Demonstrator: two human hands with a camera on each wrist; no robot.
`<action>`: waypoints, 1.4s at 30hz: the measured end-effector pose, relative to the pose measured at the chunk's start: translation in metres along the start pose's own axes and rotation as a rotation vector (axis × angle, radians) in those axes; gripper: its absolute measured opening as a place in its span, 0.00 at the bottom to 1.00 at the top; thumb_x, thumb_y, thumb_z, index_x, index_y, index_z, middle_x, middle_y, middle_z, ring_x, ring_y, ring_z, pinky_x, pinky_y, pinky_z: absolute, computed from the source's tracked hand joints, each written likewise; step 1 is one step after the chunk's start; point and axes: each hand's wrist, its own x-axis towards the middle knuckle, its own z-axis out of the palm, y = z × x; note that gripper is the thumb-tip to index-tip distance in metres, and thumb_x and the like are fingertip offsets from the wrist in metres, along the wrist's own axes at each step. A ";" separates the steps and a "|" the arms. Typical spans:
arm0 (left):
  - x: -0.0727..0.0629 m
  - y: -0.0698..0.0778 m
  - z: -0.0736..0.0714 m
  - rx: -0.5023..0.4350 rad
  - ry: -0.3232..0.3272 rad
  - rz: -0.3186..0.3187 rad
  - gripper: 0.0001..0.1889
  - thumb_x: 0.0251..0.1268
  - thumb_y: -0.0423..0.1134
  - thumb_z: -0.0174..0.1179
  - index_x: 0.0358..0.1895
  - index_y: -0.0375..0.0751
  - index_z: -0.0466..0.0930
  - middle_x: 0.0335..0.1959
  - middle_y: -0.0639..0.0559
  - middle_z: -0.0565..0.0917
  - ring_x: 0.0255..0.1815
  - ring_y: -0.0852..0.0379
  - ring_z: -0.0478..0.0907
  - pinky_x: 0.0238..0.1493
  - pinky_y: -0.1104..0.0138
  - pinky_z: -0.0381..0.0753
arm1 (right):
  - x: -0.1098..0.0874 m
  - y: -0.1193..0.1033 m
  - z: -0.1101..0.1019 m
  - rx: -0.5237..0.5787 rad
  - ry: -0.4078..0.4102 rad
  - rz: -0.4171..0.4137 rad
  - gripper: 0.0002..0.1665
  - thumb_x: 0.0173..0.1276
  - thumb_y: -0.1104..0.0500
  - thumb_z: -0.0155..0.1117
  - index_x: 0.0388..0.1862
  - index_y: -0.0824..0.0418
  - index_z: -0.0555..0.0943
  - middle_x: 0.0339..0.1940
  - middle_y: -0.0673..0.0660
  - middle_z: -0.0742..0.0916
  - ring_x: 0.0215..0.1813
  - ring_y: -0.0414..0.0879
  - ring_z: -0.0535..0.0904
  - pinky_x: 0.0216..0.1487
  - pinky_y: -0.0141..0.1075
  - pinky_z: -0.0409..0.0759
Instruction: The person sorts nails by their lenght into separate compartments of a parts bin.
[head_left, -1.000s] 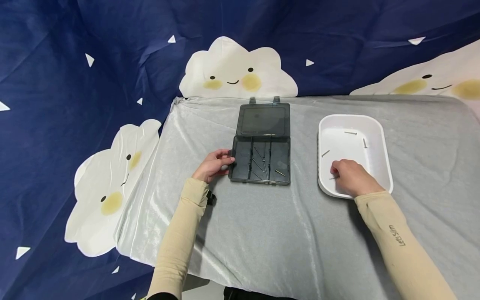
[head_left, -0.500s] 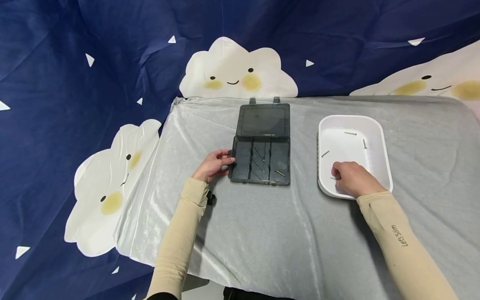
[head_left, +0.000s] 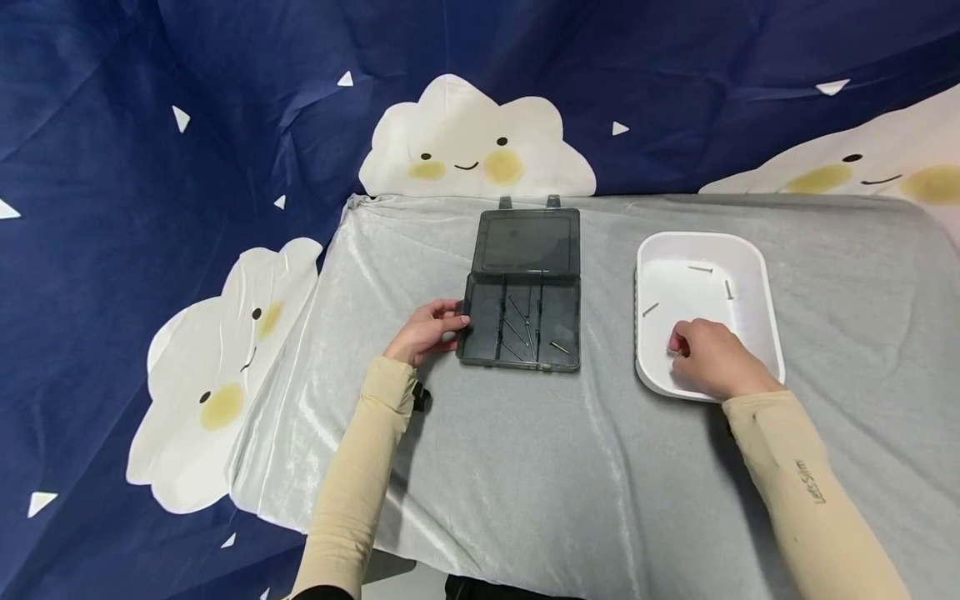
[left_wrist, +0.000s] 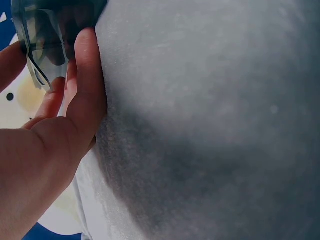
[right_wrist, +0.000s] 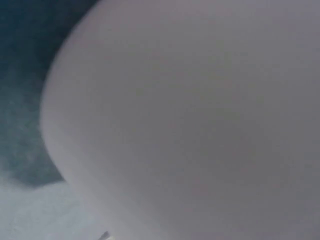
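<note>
My left hand holds the left side of a dark see-through compartment box, thumb on its edge. In the left wrist view, the fingers and thumb lie on either side of the box's corner. The box's lid lies folded back. Several long thin screws rest in its middle compartment, and one brass-coloured screw in the right one. Inside the white bin, my right hand has its fingertips pinched together on a small screw, mostly hidden by the fingers.
Loose screws lie on the bin's floor: one at the back, one at the right, one at the left. A grey cloth covers the table. The bin's white wall fills most of the right wrist view.
My right hand has shifted slightly right within the bin, and the screw at its fingertips has moved with it, now more covered. My left hand and the box stay put.
</note>
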 end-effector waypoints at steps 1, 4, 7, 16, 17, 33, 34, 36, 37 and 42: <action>0.000 0.000 0.000 0.001 0.000 0.002 0.27 0.66 0.34 0.61 0.68 0.40 0.66 0.50 0.49 0.77 0.39 0.60 0.77 0.28 0.71 0.81 | 0.000 -0.001 -0.002 0.002 0.013 0.002 0.07 0.45 0.69 0.56 0.26 0.61 0.76 0.23 0.54 0.75 0.29 0.49 0.70 0.32 0.37 0.65; -0.001 0.000 0.000 0.000 -0.001 0.005 0.27 0.66 0.34 0.61 0.68 0.40 0.66 0.50 0.50 0.77 0.39 0.60 0.77 0.28 0.71 0.81 | -0.002 -0.005 -0.006 0.004 0.064 -0.004 0.07 0.46 0.70 0.56 0.27 0.62 0.76 0.24 0.55 0.76 0.29 0.49 0.71 0.32 0.38 0.65; 0.000 0.000 0.000 0.003 0.003 0.005 0.27 0.66 0.34 0.61 0.68 0.40 0.67 0.50 0.50 0.77 0.39 0.60 0.77 0.28 0.71 0.81 | -0.004 -0.009 -0.010 0.000 0.119 -0.032 0.08 0.47 0.70 0.56 0.27 0.63 0.76 0.24 0.55 0.76 0.28 0.49 0.70 0.32 0.38 0.65; 0.002 -0.002 -0.001 0.010 -0.004 0.008 0.28 0.66 0.35 0.61 0.68 0.39 0.66 0.52 0.48 0.76 0.40 0.60 0.76 0.28 0.72 0.81 | -0.007 -0.025 -0.024 -0.016 0.299 -0.174 0.11 0.44 0.72 0.58 0.28 0.61 0.76 0.22 0.53 0.75 0.27 0.47 0.69 0.31 0.39 0.65; 0.001 -0.002 -0.001 0.008 -0.003 0.009 0.28 0.66 0.34 0.61 0.68 0.39 0.66 0.53 0.48 0.76 0.39 0.60 0.77 0.28 0.72 0.81 | -0.007 -0.028 -0.026 -0.017 0.318 -0.189 0.11 0.44 0.72 0.58 0.28 0.62 0.76 0.22 0.52 0.76 0.27 0.47 0.69 0.31 0.39 0.65; 0.002 -0.002 0.000 0.001 0.001 0.004 0.27 0.66 0.34 0.61 0.68 0.40 0.66 0.55 0.46 0.77 0.40 0.60 0.77 0.28 0.72 0.81 | -0.002 -0.075 -0.037 0.161 0.502 -0.256 0.13 0.53 0.73 0.60 0.36 0.61 0.81 0.30 0.53 0.83 0.31 0.39 0.75 0.36 0.22 0.70; 0.002 -0.002 0.000 0.000 0.001 0.003 0.27 0.66 0.34 0.61 0.68 0.40 0.66 0.55 0.46 0.77 0.40 0.60 0.77 0.27 0.72 0.81 | 0.000 -0.078 -0.037 0.180 0.503 -0.256 0.13 0.54 0.73 0.60 0.37 0.62 0.82 0.31 0.54 0.83 0.31 0.38 0.76 0.36 0.21 0.71; 0.002 -0.002 0.000 -0.004 0.000 0.002 0.27 0.66 0.34 0.61 0.68 0.40 0.66 0.54 0.47 0.77 0.40 0.60 0.77 0.27 0.72 0.81 | 0.002 -0.081 -0.036 0.223 0.501 -0.258 0.13 0.55 0.74 0.59 0.38 0.63 0.82 0.33 0.55 0.84 0.32 0.34 0.76 0.35 0.18 0.73; 0.003 -0.002 0.000 -0.007 0.000 0.000 0.27 0.66 0.34 0.61 0.68 0.40 0.66 0.54 0.46 0.77 0.39 0.60 0.77 0.27 0.72 0.81 | 0.003 -0.083 -0.035 0.248 0.500 -0.257 0.12 0.56 0.74 0.59 0.38 0.64 0.82 0.33 0.56 0.84 0.32 0.32 0.76 0.35 0.17 0.74; 0.003 -0.002 0.000 -0.004 0.000 -0.001 0.27 0.66 0.34 0.60 0.68 0.40 0.66 0.54 0.46 0.77 0.39 0.60 0.77 0.27 0.72 0.81 | 0.011 -0.090 -0.025 0.347 0.515 -0.226 0.10 0.56 0.75 0.60 0.37 0.67 0.81 0.31 0.58 0.83 0.32 0.25 0.72 0.36 0.14 0.72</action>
